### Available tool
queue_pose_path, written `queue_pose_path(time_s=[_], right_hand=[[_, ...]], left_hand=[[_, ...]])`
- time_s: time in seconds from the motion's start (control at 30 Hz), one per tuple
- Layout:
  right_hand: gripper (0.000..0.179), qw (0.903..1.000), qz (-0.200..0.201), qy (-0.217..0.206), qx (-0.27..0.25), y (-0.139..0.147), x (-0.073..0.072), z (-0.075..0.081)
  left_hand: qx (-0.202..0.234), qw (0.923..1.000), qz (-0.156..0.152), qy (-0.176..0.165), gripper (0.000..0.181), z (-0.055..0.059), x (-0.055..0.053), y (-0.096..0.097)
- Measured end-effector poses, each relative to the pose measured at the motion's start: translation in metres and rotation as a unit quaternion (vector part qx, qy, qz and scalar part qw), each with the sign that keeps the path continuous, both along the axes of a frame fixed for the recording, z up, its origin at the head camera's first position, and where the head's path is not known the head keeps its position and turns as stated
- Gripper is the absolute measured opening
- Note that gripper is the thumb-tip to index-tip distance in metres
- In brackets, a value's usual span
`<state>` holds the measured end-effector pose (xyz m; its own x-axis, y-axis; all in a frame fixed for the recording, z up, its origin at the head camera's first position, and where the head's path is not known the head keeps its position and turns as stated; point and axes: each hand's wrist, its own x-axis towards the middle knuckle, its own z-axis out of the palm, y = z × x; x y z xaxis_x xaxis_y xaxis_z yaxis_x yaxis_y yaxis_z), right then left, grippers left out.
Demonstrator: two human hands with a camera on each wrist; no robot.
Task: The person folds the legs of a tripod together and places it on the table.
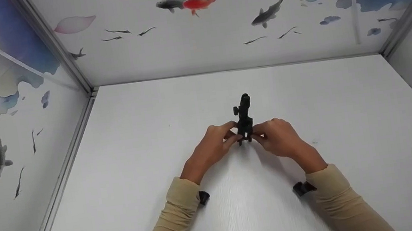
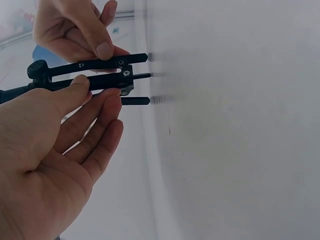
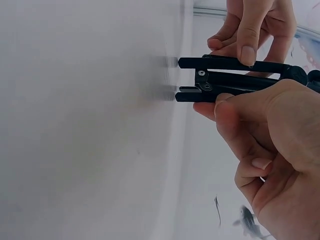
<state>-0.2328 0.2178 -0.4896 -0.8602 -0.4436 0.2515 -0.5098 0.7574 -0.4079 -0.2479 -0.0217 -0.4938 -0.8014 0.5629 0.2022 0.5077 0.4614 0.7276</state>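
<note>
Through my remote feed, the left hand point(image 1: 216, 142) and right hand point(image 1: 279, 137) pinched either side of a black tripod point(image 1: 245, 120), upright short of the far edge of the table point(image 1: 122, 151), probably steadying it.

I see soft, even light whitening the table point(image 1: 113, 144), faint shadows beside the sleeves point(image 1: 165, 230), pale sheen toward its near edge; the wrist views look dimmer, greyer.

Black tripod point(image 1: 244, 117), tan sleeves point(image 1: 167, 229), white tabletop point(image 1: 134, 149), fish-patterned white walls point(image 1: 212, 46)
</note>
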Motion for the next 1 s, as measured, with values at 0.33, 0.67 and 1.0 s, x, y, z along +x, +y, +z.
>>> queue_pose_path(time_s=[0.33,0.67,1.0], right_hand=[[0.018,0.9997,-0.001,-0.021,-0.015,-0.0035,-0.0004,-0.0022],[0.019,0.9969,0.002,-0.076,-0.023,0.0017,-0.0015,-0.0007],[0.016,0.9950,0.011,-0.097,-0.020,-0.0020,0.0023,0.0039]], left_hand=[[0.007,1.0000,-0.001,-0.005,0.025,0.0002,0.0009,-0.0011],[-0.005,0.9999,0.015,0.001,0.023,-0.0027,-0.0006,0.0015],[-0.007,0.9973,0.068,0.026,0.019,-0.0023,0.0006,0.0077]])
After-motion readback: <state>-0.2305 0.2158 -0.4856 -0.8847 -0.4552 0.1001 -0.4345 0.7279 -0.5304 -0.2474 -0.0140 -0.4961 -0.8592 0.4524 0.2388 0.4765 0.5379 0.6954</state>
